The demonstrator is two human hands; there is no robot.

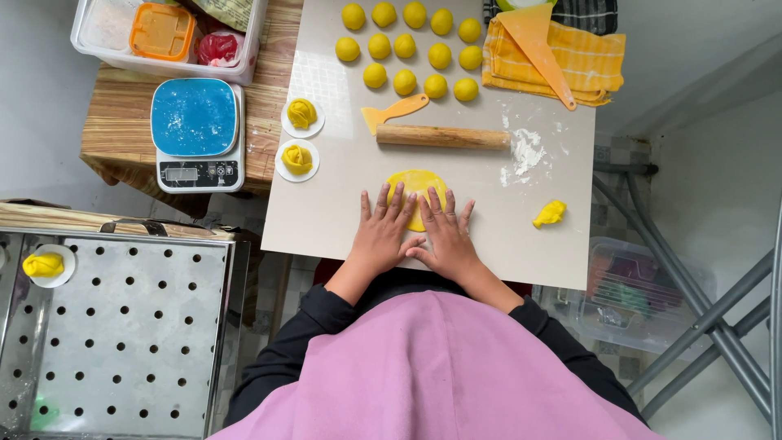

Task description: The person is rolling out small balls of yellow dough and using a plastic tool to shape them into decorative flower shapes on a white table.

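A flat round disc of yellow dough (pixel 417 189) is lying near the front of the pale square work board (pixel 326 204), with the left hand (pixel 383 232) and right hand (pixel 444 236) pressing flat on its near edge, fingers spread, thumbs touching, gripping nothing. Just beyond it a wooden rolling pin (pixel 442 137) and a small orange plastic scraper (pixel 394 111) are resting, with rows of yellow dough balls (pixel 411 45) sitting farther back.

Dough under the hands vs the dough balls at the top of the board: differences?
The flat dough disc is rolled thin and wide; the dough balls are small and round. The disc is single, with the left hand and right hand on it; the balls lie untouched in rows. Both are yellow.
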